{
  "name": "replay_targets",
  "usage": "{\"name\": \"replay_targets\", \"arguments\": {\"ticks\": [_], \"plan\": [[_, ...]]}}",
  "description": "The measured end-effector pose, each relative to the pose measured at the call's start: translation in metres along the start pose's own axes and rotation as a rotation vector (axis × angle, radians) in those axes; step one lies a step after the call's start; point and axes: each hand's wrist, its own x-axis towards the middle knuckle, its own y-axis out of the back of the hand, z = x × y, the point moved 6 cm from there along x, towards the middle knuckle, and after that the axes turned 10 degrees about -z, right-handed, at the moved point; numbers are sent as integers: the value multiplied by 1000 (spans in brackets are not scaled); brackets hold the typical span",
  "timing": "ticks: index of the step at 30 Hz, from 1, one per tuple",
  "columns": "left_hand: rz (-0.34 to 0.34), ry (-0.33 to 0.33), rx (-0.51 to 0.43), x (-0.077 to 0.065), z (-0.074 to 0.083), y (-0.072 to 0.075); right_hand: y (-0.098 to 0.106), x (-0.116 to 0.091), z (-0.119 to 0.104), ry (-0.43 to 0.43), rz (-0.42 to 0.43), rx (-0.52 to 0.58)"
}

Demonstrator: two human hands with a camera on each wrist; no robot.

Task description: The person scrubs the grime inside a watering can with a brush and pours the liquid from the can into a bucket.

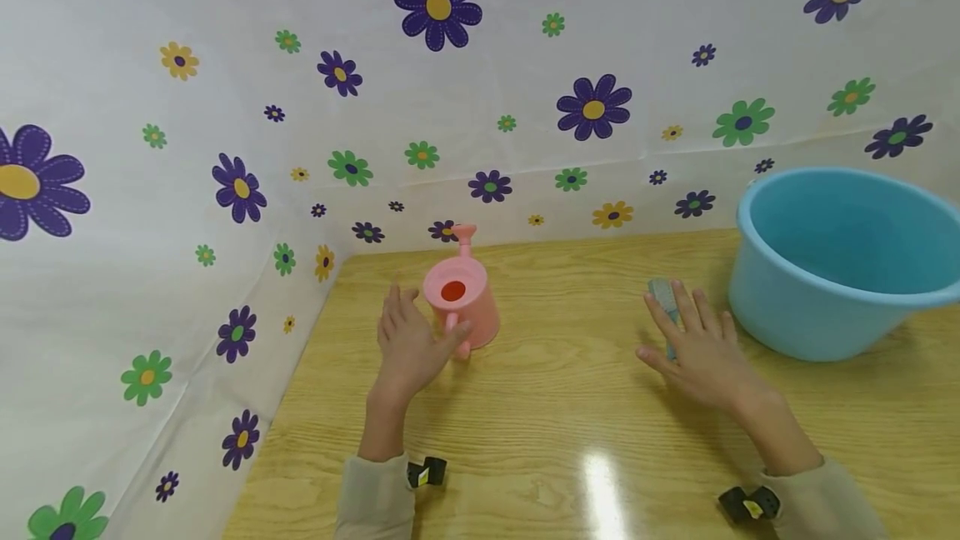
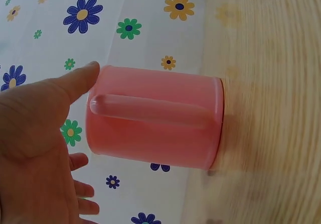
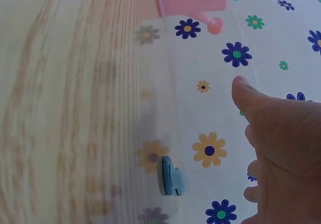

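Observation:
A pink toy watering can [image 1: 487,319] stands upright on the wooden table, its spout toward the back wall. My left hand [image 1: 411,344] is beside it on the left, fingers extended, thumb near the handle. In the left wrist view, the thumb reaches the upper rim of the watering can [image 2: 155,143], and the palm faces it with no grip. My right hand [image 1: 701,357] hovers with spread fingers over a small blue brush [image 1: 663,293], partly hiding it. The right wrist view shows this brush [image 3: 168,176] lying on the table, apart from the fingers.
A large light-blue basin [image 1: 810,315] stands on the table [image 1: 555,373] close to the right hand. White cloth [image 1: 487,73] with printed flowers covers the walls behind and on the left. Each sleeve has a black wrist camera [image 1: 750,505] by it.

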Motion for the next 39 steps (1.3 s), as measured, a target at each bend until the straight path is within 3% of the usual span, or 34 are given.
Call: {"name": "replay_targets", "arguments": {"ticks": [10,22,31,39], "plan": [[8,25,-8,1,-3,-4,0,-1,1,2,1,8],[-129,92,-60,3,-9,-16,-1,1,3,-3,-11,1],[-197,17,-158,2,-5,-21,-2,1,7,-20,-21,-8],[-203,-42,-222,3,-2,-24,-2,-1,8,-22,-19,-15]]}}
